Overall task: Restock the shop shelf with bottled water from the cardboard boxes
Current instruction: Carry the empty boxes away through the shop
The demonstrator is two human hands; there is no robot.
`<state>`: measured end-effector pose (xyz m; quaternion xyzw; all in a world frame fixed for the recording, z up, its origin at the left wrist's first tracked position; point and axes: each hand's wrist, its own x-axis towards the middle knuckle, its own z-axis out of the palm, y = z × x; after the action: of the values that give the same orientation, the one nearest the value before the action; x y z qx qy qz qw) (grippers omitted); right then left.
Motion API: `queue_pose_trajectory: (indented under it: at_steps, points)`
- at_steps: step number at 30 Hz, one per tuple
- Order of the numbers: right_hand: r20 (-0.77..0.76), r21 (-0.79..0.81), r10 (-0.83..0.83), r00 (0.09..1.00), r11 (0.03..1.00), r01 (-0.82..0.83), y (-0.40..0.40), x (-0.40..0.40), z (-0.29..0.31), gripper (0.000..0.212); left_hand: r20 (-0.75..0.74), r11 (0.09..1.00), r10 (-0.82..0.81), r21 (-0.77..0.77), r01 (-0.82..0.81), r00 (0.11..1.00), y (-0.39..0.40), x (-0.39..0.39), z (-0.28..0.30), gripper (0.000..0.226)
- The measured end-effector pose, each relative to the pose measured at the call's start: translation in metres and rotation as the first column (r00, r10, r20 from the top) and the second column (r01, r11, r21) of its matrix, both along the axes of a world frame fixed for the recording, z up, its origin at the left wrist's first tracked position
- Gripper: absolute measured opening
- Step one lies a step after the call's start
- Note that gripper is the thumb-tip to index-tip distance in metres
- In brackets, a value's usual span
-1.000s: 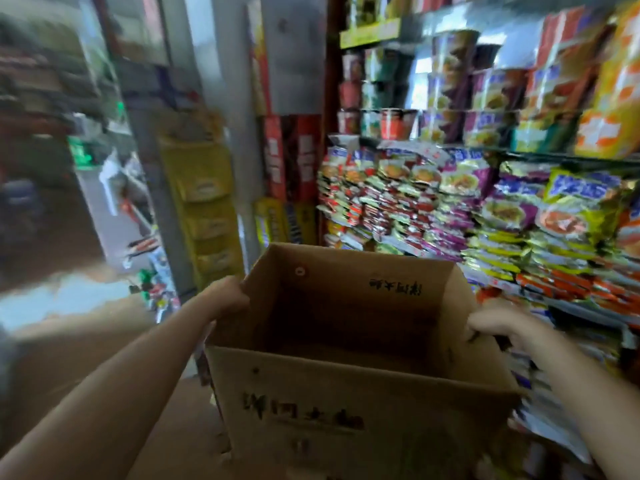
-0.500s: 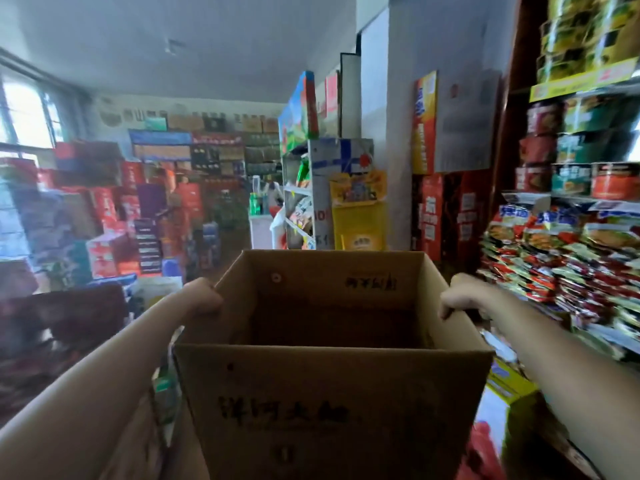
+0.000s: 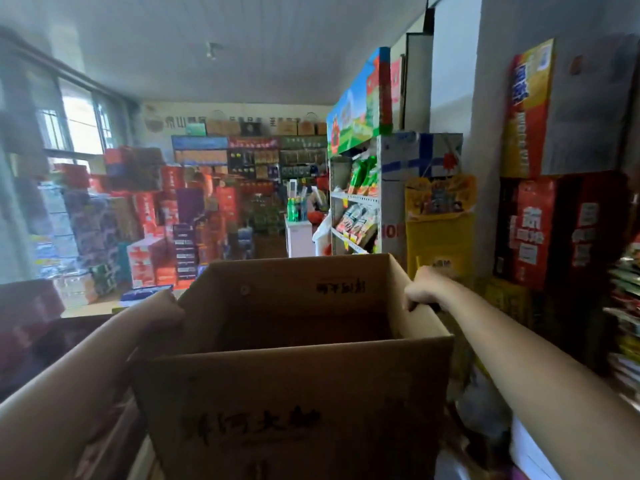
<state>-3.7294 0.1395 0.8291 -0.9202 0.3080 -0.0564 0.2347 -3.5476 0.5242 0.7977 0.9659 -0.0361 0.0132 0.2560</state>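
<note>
A crowded shop is seen ahead, with stacked cartons (image 3: 149, 216) under a window at the left and a snack shelf (image 3: 356, 216) at centre right. An open cardboard box (image 3: 294, 386), its inside dark and apparently empty, is held up in the foreground. Its left flap is gripped by the left hand (image 3: 162, 313), and its right flap by the clenched right hand (image 3: 426, 287).

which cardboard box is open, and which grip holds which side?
The brown cardboard box held up front: flaps up, nothing visible inside. Left hand on its left flap, right hand on its right.
</note>
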Motion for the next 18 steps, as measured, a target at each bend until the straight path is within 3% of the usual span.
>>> queue_pose_trajectory:
  at_steps: [4, 8, 11, 15, 18]
  points:
    - [0.001, -0.007, 0.047, 0.999, 0.999, -0.047, -0.018, 0.096, -0.008, 0.053, -0.016, 0.998, 0.036, 0.050, -0.035, 0.999, -0.007, 0.075, -0.009, 0.030]
    - [-0.004, -0.020, 0.087, 0.996, 0.996, -0.087, -0.043, 0.196, 0.006, 0.037, -0.017, 0.998, 0.055, 0.044, -0.054, 0.998, -0.022, 0.155, 0.001, 0.017]
    - [0.029, -0.007, 0.118, 0.993, 0.993, -0.118, -0.058, 0.274, 0.017, 0.041, -0.024, 0.996, 0.092, -0.017, -0.092, 0.995, -0.034, 0.211, 0.013, 0.023]
    - [0.058, -0.028, 0.151, 0.987, 0.988, -0.150, -0.066, 0.372, 0.019, 0.026, -0.023, 0.985, 0.132, -0.107, -0.133, 0.991, -0.046, 0.289, 0.017, 0.027]
    - [0.061, -0.003, 0.150, 0.987, 0.989, -0.150, -0.070, 0.447, 0.007, 0.026, -0.010, 0.981, 0.155, -0.120, -0.155, 0.988, -0.049, 0.353, 0.008, 0.024]
